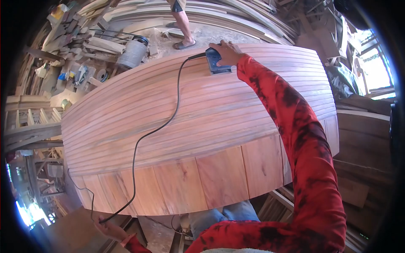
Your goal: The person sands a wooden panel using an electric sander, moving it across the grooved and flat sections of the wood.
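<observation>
My right hand [229, 53] is wrapped over a blue electric sander [217, 63], which rests on the slatted wooden panel [177, 122] near its far edge. A black power cord [177, 103] runs from the sander, curving across the panel toward me. At the lower left, just past the panel's near edge, my left hand [110, 230] has its fingers closed on the cord. The panel is pinkish wood, with long narrow strips over most of it and a row of wider boards along the near side.
Another person's leg [183, 27] in a sandal stands beyond the panel. A grey metal container [133, 52] sits at the far left among piled wood offcuts [69, 40]. Long planks [236, 17] lie stacked behind. More boards [358, 164] are at the right.
</observation>
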{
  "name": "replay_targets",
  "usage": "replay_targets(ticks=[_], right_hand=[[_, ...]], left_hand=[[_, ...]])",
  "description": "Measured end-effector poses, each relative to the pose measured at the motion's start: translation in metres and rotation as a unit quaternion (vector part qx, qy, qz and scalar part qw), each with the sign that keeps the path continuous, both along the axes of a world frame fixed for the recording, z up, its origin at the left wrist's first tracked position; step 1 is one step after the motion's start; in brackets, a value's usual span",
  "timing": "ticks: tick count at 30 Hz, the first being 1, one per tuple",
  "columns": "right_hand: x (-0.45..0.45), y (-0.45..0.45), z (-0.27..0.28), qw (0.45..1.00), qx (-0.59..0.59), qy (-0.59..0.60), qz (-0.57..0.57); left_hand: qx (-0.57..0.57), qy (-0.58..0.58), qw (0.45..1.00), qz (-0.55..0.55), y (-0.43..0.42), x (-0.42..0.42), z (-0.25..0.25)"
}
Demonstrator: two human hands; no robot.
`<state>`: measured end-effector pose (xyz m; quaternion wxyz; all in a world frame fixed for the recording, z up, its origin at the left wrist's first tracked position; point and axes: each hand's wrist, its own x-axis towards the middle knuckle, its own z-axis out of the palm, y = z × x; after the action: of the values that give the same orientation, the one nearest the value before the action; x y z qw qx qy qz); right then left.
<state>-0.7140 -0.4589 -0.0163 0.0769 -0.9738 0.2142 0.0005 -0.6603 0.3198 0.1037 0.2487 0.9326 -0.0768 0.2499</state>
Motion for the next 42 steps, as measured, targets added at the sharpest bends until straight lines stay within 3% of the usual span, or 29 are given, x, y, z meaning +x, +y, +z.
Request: replay_targets(ticks=[5, 9, 13, 18, 20, 21, 23, 24, 26, 27, 28, 29, 31, 32, 33, 35, 37, 40, 42], right_hand=[[0.024, 0.027, 0.002, 1.000, -0.003, 0.003, 0.001], [0.022, 0.025, 0.005, 1.000, 0.012, 0.000, -0.003], [-0.011, -0.006, 0.000, 1.000, 0.009, -0.005, -0.016], [-0.067, -0.052, 0.004, 0.998, 0.013, 0.020, -0.057], [-0.089, -0.071, 0.002, 0.998, 0.009, 0.012, -0.063], [-0.100, -0.076, 0.005, 0.997, -0.001, 0.013, -0.078], [-0.120, -0.095, 0.004, 0.995, -0.010, 0.012, -0.094], [-0.132, -0.107, 0.000, 0.996, -0.036, 0.010, -0.084], [-0.159, -0.134, -0.013, 0.995, -0.073, -0.007, -0.065], [-0.167, -0.139, -0.014, 0.995, -0.084, -0.021, -0.056], [-0.177, -0.147, -0.010, 0.994, -0.070, 0.011, -0.081], [-0.191, -0.159, -0.016, 0.993, -0.090, -0.007, -0.073], [-0.206, -0.161, -0.006, 0.994, -0.073, 0.002, -0.086], [-0.215, -0.165, -0.008, 0.993, -0.082, -0.009, -0.086], [-0.218, -0.166, -0.004, 0.993, -0.082, -0.011, -0.085], [-0.233, -0.168, 0.003, 0.993, -0.040, 0.007, -0.114], [-0.243, -0.185, -0.006, 0.993, -0.032, -0.003, -0.118], [-0.262, -0.207, -0.023, 0.991, -0.091, -0.020, -0.095], [-0.266, -0.214, -0.027, 0.992, -0.064, -0.033, -0.106]], left_hand=[[-0.130, 0.099, 0.985, -0.050, 0.004, 0.004, -0.021], [-0.162, 0.118, 0.978, -0.054, -0.006, 0.000, -0.036], [-0.099, 0.197, 0.969, -0.110, -0.030, -0.003, -0.048], [0.027, 0.338, 0.919, -0.202, -0.038, -0.002, -0.116], [0.013, 0.513, 0.829, -0.220, -0.046, 0.000, -0.132], [0.014, 0.514, 0.829, -0.221, -0.066, 0.002, -0.114], [0.142, 0.772, 0.604, -0.137, -0.145, 0.014, -0.047], [0.151, 0.790, 0.564, -0.189, -0.174, 0.024, -0.036], [0.214, 0.734, 0.606, -0.218, -0.260, 0.027, 0.009], [0.218, 0.649, 0.616, -0.390, -0.298, 0.038, 0.018], [0.254, 0.595, 0.660, -0.381, -0.343, 0.038, 0.033], [0.167, 0.495, 0.714, -0.466, -0.378, 0.047, 0.013], [-0.003, 0.276, 0.776, -0.568, -0.459, 0.079, -0.087], [-0.015, 0.202, 0.797, -0.569, -0.505, 0.088, -0.131], [0.082, 0.240, 0.805, -0.536, -0.546, 0.098, -0.153], [0.148, 0.160, 0.855, -0.472, -0.604, 0.100, -0.214], [0.141, 0.170, 0.875, -0.431, -0.646, 0.104, -0.253], [0.132, 0.184, 0.895, -0.385, -0.682, 0.065, -0.258], [0.139, 0.182, 0.898, -0.376, -0.695, 0.029, -0.254]])
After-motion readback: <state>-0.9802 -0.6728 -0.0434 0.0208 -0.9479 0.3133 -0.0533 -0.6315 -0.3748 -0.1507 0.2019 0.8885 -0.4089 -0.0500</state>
